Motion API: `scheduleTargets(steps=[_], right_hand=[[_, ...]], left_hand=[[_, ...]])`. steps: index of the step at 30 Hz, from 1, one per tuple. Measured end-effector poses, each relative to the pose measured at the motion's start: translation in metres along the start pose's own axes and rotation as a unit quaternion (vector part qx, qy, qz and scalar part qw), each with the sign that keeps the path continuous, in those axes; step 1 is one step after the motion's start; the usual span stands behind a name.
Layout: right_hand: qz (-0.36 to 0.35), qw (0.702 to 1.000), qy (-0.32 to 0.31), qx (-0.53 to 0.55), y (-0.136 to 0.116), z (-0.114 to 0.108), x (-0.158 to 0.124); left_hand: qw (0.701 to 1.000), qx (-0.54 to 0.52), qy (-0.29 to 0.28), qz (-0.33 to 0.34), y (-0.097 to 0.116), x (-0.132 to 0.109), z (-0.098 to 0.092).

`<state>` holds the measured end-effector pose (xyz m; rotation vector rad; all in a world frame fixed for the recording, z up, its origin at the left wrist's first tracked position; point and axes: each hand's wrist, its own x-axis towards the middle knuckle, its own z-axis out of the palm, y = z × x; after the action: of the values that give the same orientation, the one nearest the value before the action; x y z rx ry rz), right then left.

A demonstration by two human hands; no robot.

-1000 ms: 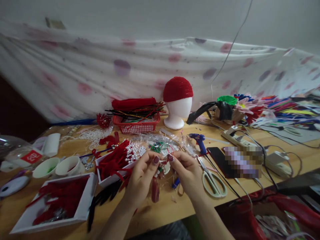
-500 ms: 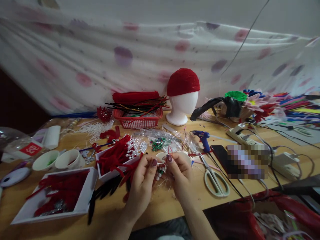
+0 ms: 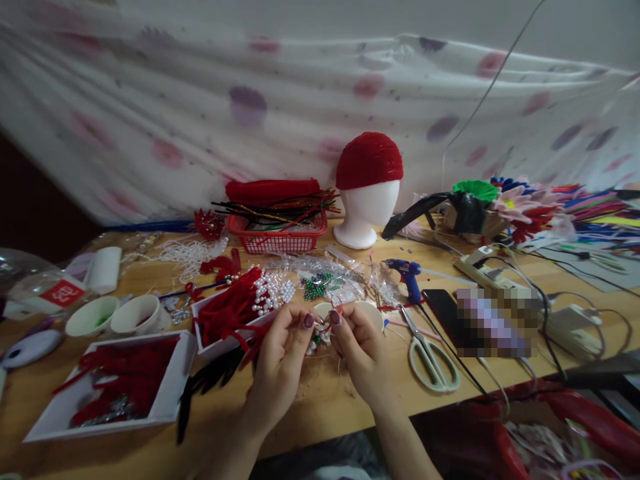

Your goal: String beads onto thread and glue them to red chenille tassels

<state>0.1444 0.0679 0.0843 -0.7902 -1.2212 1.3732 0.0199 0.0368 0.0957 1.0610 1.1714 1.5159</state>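
Both hands are at the front middle of the table, thumbs pinched against fingers. My left hand (image 3: pixel 283 363) grips one side of a thin red cord (image 3: pixel 336 305); its fingertips hide the exact spot. My right hand (image 3: pixel 359 350) pinches the same cord, and a small loop of it sticks up above the thumb. Several white and green beads (image 3: pixel 316 341) show just below and between the fingertips; whether they hang from the cord or lie behind it I cannot tell. Behind the fingers sits a pale bowl (image 3: pixel 369 313), partly covered by my right hand.
On the left are a white box of red fuzzy pieces (image 3: pixel 167 393) and a box of red stems with pearl tips (image 3: pixel 225 317). A white foam head with a red cap (image 3: pixel 370 160) stands behind. Scissors (image 3: pixel 434 360), a blue glue gun (image 3: pixel 410 280) and a phone (image 3: pixel 443 317) lie right.
My two hands stay pinched together in nearly the same place. The red cord loop above the right thumb sits slightly lower and its shape has changed. The camera view has shifted a little.
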Motion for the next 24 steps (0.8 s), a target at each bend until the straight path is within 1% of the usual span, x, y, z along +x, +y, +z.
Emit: scheduleTargets(steps=[5, 11, 13, 16, 19, 22, 24], right_hand=[[-0.016, 0.998, -0.031, -0.058, 0.001, -0.005, -0.004], [-0.046, 0.994, -0.053, -0.085, 0.005, -0.007, -0.008], [-0.061, 0.991, -0.054, -0.106, 0.003, -0.007, -0.008], [-0.083, 0.985, -0.053, -0.141, -0.002, -0.005, -0.006], [-0.113, 0.979, -0.045, -0.161, -0.009, -0.003, -0.005], [-0.142, 0.971, -0.034, -0.19, -0.015, -0.001, -0.003], [-0.148, 0.965, -0.027, -0.216, -0.018, 0.0, -0.002]], left_hand=[[0.999, 0.035, -0.039, 0.01, -0.001, -0.001, -0.007], [0.997, 0.051, -0.055, -0.004, -0.002, -0.003, -0.01], [0.996, 0.071, -0.057, 0.002, -0.001, -0.003, -0.012], [0.991, 0.119, -0.057, 0.028, 0.002, 0.0, -0.017], [0.984, 0.155, -0.069, 0.046, 0.005, 0.003, -0.023], [0.983, 0.154, -0.081, 0.053, 0.008, 0.007, -0.026], [0.984, 0.147, -0.079, 0.066, 0.008, 0.011, -0.026]])
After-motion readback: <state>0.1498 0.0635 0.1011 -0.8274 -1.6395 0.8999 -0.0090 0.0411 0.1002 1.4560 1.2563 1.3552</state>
